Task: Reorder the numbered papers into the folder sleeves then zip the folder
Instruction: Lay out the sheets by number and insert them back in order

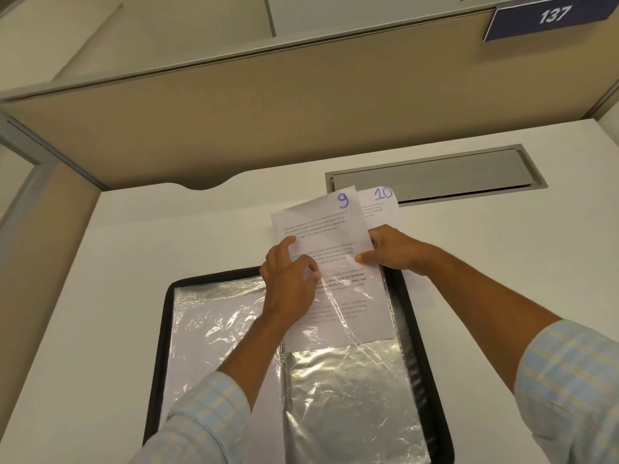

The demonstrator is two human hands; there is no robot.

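The sheet marked "9" (321, 226) in blue handwriting at its top right corner is lying with its long axis running away from the person, its top leaning slightly left. It is carrying blocks of small print, too fine to read. Its lower half is sitting inside a crinkled clear sleeve (355, 380) on the right side of the open black zip folder (167, 329), and its upper half is sticking out past the folder's far edge. The right hand (392, 249) is pinching the sheet's right edge between thumb and fingers. The left hand (289, 279), fingers curled, is pinching the sleeve's mouth against the sheet. A sheet marked "10" (382, 205) is lying just beside it on the white table (134, 246), partly under the right hand. A blue sign (549, 18) reading "137" is hanging on the beige partition (234, 112).
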